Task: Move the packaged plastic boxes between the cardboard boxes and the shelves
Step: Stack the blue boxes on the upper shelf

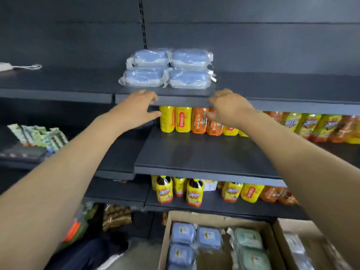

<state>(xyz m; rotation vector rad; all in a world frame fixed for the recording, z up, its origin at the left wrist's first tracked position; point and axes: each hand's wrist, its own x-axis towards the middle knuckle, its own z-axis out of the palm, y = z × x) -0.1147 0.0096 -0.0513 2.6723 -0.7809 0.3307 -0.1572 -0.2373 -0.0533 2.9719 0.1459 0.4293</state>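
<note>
Several blue plastic boxes in clear wrap (167, 68) sit stacked two high and two wide on the upper dark shelf (58, 92). My left hand (139, 108) hovers just below and in front of the stack's left side, fingers apart, holding nothing. My right hand (227, 109) is at the shelf's front edge below the stack's right side, also empty with fingers loosely curled. A cardboard box (166, 240) at the bottom holds more wrapped blue boxes (183, 244) and green boxes (249, 248).
Yellow and orange drink bottles (183, 119) line the middle shelf, and more bottles (194, 192) stand on the lower one. A second cardboard box (300, 248) sits at the right. Green packets (39, 135) lie on a left shelf. Snack bags (116, 215) sit low left.
</note>
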